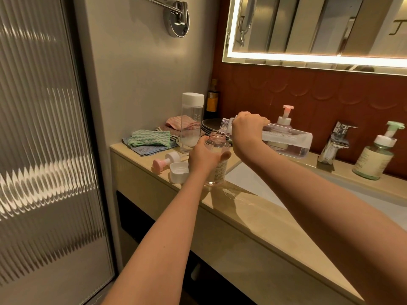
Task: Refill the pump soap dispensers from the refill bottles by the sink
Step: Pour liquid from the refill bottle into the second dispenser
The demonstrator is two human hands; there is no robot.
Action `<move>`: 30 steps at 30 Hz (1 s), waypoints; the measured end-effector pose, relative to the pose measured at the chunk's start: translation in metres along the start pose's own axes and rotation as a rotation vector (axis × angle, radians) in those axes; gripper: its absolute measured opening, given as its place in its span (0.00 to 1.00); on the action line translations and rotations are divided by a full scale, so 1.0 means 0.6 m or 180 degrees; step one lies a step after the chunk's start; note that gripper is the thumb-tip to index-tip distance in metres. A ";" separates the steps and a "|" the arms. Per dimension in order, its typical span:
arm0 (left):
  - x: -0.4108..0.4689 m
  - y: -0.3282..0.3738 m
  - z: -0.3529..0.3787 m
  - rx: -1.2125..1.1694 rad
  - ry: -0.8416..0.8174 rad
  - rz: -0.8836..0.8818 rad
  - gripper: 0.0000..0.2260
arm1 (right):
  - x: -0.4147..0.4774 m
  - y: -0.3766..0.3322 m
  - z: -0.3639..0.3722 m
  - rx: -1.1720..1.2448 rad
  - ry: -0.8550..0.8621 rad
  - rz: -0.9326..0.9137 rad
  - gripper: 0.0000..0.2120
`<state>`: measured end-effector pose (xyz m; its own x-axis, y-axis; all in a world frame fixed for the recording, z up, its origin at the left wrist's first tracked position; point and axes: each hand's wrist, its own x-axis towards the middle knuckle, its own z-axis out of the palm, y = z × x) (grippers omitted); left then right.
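My left hand (203, 157) grips a clear, uncapped dispenser bottle (217, 170) standing on the counter's front edge. My right hand (247, 130) holds a square clear refill bottle (290, 140) tipped on its side, its open mouth (225, 125) over the dispenser's neck. The pink pump head (166, 161) and a white cap (179, 171) lie on the counter left of the bottle. A second clear refill bottle with a white cap (191, 122) stands behind. A pink-pump dispenser (285, 118) and a green-pump dispenser (375, 154) stand by the wall.
Clear liquid is spilled on the counter (233, 193) beside the sink basin (253, 183). A chrome tap (335, 139) stands behind the basin. Folded cloths (149, 139), stacked dark plates (211, 126) and a dark bottle (212, 100) fill the left corner. A ribbed glass door (44, 150) stands at left.
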<state>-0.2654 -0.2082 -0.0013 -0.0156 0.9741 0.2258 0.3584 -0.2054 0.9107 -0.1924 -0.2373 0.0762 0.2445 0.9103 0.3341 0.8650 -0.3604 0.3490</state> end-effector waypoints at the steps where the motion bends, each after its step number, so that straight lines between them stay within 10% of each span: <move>1: 0.000 0.000 0.000 -0.0006 0.0000 -0.0003 0.36 | 0.000 0.000 0.000 -0.0012 0.0003 -0.0003 0.33; 30: 0.001 0.000 0.001 -0.0016 -0.0001 -0.0039 0.37 | 0.005 -0.004 0.008 -0.0149 0.0167 0.0109 0.27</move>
<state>-0.2647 -0.2074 -0.0012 -0.0197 0.9765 0.2145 0.3534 -0.1939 0.9152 -0.1917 -0.2331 0.0722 0.2493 0.8858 0.3915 0.8348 -0.4014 0.3767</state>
